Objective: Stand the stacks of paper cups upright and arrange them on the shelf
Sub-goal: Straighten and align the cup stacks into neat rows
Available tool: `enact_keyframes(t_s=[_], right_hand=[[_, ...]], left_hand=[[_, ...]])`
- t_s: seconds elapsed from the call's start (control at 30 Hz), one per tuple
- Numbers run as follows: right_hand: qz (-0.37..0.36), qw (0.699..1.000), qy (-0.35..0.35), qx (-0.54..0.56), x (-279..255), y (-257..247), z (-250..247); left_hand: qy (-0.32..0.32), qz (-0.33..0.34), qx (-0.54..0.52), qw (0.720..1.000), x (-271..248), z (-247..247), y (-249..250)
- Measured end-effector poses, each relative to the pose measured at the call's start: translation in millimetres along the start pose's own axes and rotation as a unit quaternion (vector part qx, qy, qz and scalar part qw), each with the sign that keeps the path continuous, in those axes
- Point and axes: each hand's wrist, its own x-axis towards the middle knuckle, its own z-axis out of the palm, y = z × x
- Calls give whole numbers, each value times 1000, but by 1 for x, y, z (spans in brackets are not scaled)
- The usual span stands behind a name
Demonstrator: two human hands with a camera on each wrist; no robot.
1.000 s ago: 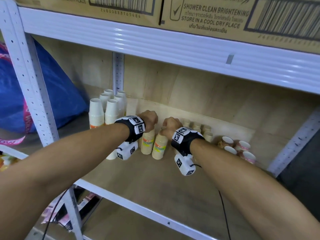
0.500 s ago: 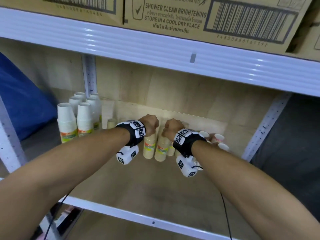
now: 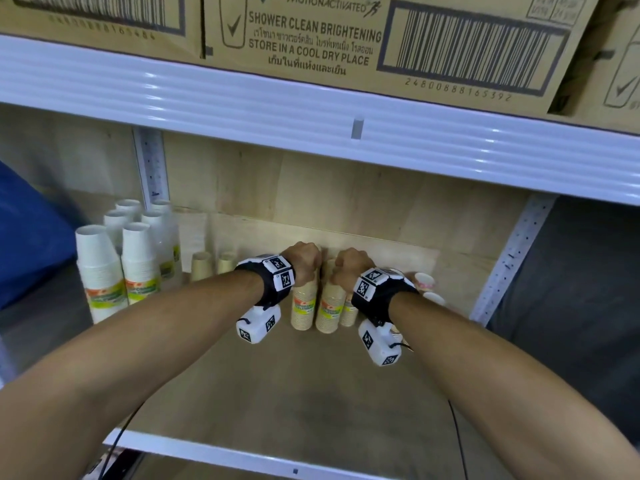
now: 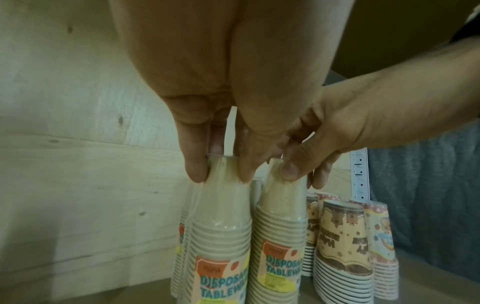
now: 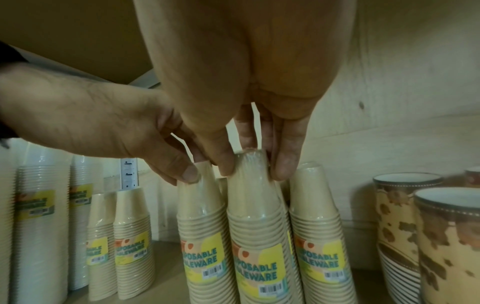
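Wooden shelf (image 3: 277, 393) at centre frame: each hand's fingers (image 4: 197, 170) pinched 1 light, slippery wrapped cup stack (image 3: 304, 306) by its top.

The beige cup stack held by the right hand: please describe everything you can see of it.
The beige cup stack is nested paper cups, upside down, in clear wrap with a yellow "disposable tableware" label and barcode. It stands upright on the wooden shelf, close between two similar stacks. The right hand pinches its top with the fingertips.

My forearms are bare; each wrist wears a black strap (image 3: 266, 289) with white marker-printed blocks, a camera (image 3: 256, 323) beneath.
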Motion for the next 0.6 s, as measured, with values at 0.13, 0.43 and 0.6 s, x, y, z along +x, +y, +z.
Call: enact_keyframes(t_s=[0.13, 0.43, 0.6], right_hand=[[-14, 1000, -8, -7, 3, 3, 7], [-34, 999, -18, -11, 10, 4, 14], [-32, 999, -19, -30, 10, 4, 18]], left_hand=[[-4, -2, -9, 1000, 3, 4, -2], [-3, 11, -40, 999, 8, 8, -6], [-8, 17, -46, 999, 9, 15, -6]])
